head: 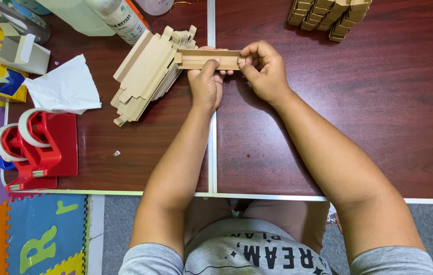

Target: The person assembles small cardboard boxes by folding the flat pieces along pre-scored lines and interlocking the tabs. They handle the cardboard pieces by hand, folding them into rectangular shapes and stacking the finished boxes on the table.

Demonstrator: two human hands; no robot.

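I see both grips clenched on a flat cardboard strip [209, 59] at 12 o'clock on the worktop [328, 117]: left hand [205, 81] mid-strip, right hand [263, 69] pinching its end, card stack [145, 74] at 10.

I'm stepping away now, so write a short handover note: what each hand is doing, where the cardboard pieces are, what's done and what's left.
Left hand: grips the long cardboard piece from below, near its middle.
Right hand: pinches that piece's right end, fingers curled at the flap.
Flat stack: unfolded blanks, fanned out just left of the hands on the brown table.
Folded pile: at the table's far right edge, looks finished.
Done: some pieces folded and set aside, by the look of that pile.
Left: the held piece's end is not closed; the flat stack remains.
Tape dispenser sits at the left, untouched.
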